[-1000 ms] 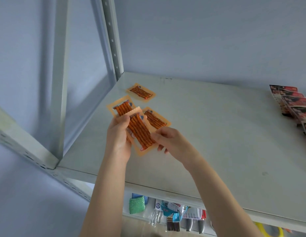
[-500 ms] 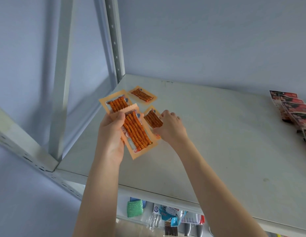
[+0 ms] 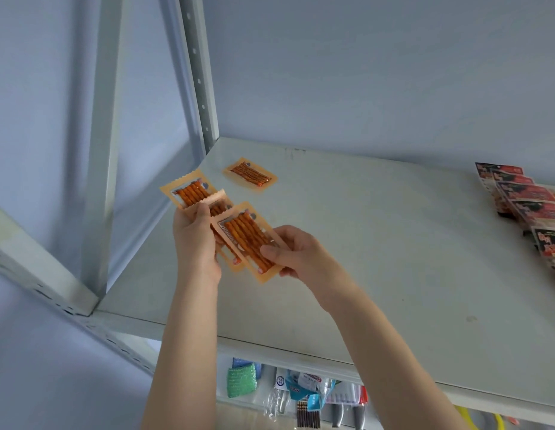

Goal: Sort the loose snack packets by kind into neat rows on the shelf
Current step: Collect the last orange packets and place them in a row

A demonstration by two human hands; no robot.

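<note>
Above the white shelf (image 3: 378, 259), my left hand (image 3: 197, 240) grips two orange packets of snack sticks (image 3: 190, 190), fanned one behind the other. My right hand (image 3: 296, 254) pinches a third orange packet (image 3: 246, 240) by its lower right corner and holds it against the left-hand pair. One more orange packet (image 3: 249, 175) lies flat on the shelf near the back left corner. A row of overlapping red packets (image 3: 530, 203) runs along the shelf's right side.
A grey perforated upright post (image 3: 198, 72) rises at the shelf's back left corner, and a second post (image 3: 99, 181) stands at the front left. A blue wall closes the back. Below the shelf's front edge hang a green scrubber (image 3: 241, 380) and other packaged goods.
My right hand reached to the packet lying on the shelf, picked it up and brought it back to the packets in my left hand. Only one orange packet now lies on the shelf.
</note>
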